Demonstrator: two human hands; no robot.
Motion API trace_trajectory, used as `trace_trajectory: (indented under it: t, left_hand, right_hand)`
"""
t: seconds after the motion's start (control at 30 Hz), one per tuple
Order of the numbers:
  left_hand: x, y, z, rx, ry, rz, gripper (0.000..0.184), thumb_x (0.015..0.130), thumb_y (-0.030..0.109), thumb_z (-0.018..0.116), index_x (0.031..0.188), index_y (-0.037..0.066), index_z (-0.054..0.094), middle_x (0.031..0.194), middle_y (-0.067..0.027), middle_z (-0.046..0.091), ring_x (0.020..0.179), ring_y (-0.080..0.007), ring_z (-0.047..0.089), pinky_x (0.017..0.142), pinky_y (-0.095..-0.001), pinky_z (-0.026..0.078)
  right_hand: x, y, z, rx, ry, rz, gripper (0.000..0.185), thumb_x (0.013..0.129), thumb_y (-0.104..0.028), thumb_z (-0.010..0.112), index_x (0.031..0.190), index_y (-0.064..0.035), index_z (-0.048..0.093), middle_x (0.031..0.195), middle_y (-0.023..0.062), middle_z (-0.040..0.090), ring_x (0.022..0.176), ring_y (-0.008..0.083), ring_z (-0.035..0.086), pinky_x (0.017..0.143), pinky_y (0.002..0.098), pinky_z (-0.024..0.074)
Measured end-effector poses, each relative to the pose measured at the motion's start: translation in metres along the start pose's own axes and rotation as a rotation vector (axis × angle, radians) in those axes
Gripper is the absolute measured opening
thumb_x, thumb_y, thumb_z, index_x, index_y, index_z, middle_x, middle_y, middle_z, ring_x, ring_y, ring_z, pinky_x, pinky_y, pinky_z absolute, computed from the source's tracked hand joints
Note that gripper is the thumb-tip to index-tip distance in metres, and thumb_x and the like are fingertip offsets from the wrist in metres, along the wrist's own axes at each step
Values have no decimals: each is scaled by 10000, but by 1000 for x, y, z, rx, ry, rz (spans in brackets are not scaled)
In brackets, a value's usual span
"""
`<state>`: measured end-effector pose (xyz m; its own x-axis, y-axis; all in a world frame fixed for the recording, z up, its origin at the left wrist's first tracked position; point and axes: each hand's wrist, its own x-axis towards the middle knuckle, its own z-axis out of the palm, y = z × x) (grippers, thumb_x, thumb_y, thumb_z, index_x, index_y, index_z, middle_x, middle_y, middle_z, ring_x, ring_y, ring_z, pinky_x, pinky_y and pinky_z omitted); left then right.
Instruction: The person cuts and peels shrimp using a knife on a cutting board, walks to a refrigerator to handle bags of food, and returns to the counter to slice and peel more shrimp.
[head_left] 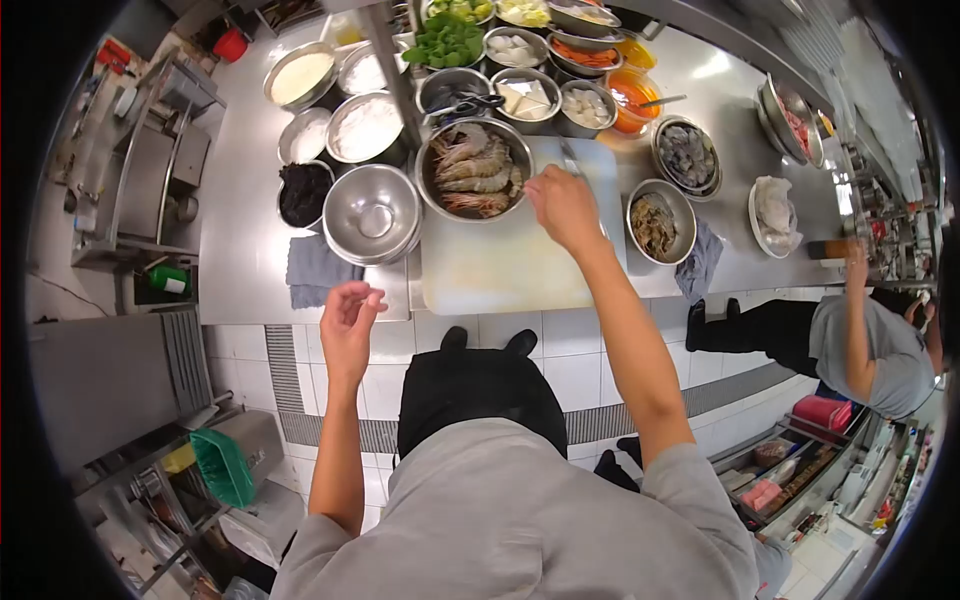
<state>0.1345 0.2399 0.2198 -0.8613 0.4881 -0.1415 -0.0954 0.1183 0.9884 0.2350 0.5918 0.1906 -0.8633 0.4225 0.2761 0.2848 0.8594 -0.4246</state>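
Note:
A metal bowl of large raw prawns rests at the top left of the white cutting board. My right hand is at the bowl's right rim, its fingers closed on the edge. A knife lies on the board beyond that hand. My left hand hovers by the table's front edge with loosely curled fingers apart, and I see nothing in it. Nearest to it are a grey cloth and stacked metal bowls.
Right of the board stand a bowl of shell-like pieces, another of greyish peeled seafood and a crumpled cloth. Several ingredient bowls, with leafy greens among them, line the back. A co-worker stands at the right.

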Motion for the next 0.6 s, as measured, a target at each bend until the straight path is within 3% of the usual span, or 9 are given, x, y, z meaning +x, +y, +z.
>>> trace_trajectory:
  t: [0.17, 0.27, 0.6]
  left_hand:
    - [-26, -36, -28, -121, 8, -76, 193, 958, 56, 650, 1119, -17, 573, 1017, -116, 680, 891, -154, 668, 830, -298, 537]
    - [-25, -43, -36, -138, -53, -143, 198, 957, 70, 653, 1116, -19, 574, 1008, -122, 686, 889, -161, 676, 823, -295, 535]
    - [3, -37, -56, -105, -169, -131, 224, 954, 93, 669, 1125, -21, 580, 1024, -113, 686, 910, -180, 684, 819, -299, 543]
  right_hand:
    - [34, -6, -2, -239, -109, -17, 122, 818, -200, 734, 888, -117, 679, 946, 57, 633, 952, 290, 626, 780, 451, 482]
    - [52, 4, -9, -134, -320, 103, 211, 757, -179, 760, 947, -138, 677, 989, 67, 622, 998, 280, 631, 814, 431, 505]
    - [66, 17, -13, 22, -414, 180, 361, 743, -116, 696, 1104, -117, 717, 1069, 144, 663, 1038, 288, 646, 926, 380, 517]
